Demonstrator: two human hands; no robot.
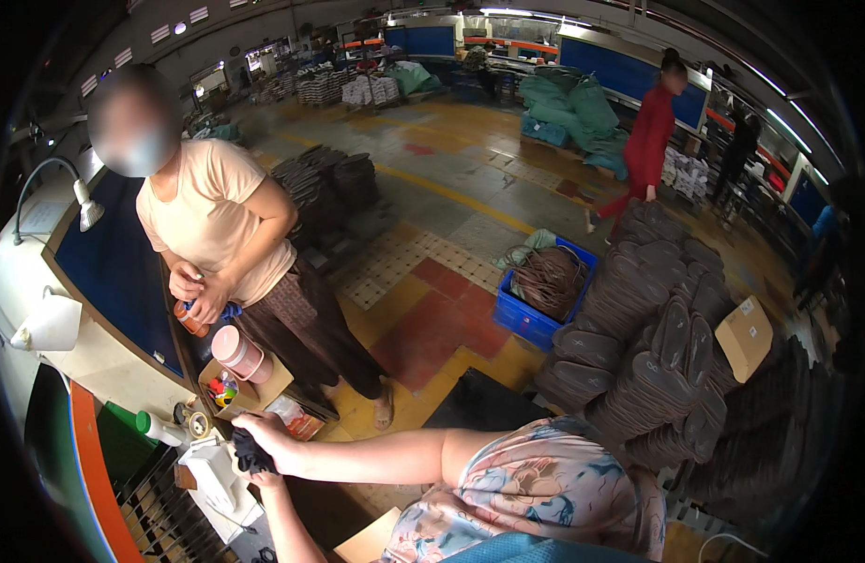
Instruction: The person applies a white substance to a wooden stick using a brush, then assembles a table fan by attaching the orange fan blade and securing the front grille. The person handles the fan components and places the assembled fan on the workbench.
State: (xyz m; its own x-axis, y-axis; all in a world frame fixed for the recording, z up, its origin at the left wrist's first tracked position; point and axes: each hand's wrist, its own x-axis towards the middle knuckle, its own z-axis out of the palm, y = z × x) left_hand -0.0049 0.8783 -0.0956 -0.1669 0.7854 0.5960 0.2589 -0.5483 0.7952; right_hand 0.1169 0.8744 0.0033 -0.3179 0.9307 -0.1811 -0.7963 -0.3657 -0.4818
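While gripped, dark cloth (252, 454), right hand (264, 433)

A cream-topped work surface (95, 361) with an orange front edge and a dark blue inset panel is seen at the left. On it are set a small white lamp shade (50, 324), an open cardboard box (245, 387) of small coloured items (its contents too small to tell), a roll of tape (200, 424) and a green bottle with a white cap (151, 427). The tiled factory floor (423, 281) carries a blue plastic crate (536, 314) of brown straps, tall stacks of dark rubber soles (658, 357) and green sacks (573, 108) further back.
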